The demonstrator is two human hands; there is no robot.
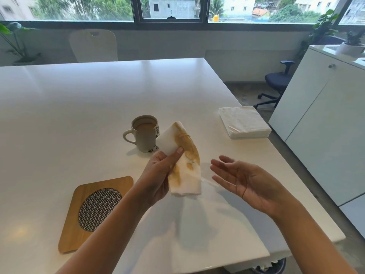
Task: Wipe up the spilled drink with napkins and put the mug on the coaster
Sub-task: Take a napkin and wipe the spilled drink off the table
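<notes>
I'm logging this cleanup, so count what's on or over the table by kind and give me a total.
Mug: 1
Wooden coaster: 1
Stack of clean napkins: 1
Stained napkin, held by left hand: 1
Total: 4

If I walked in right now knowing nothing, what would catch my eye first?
Probably the brown-stained napkin, held up over the white table by the left hand, while the right hand hovers open beside it. Just behind stands a mug of milky drink, not yet on the wooden coaster at the near left.
</notes>
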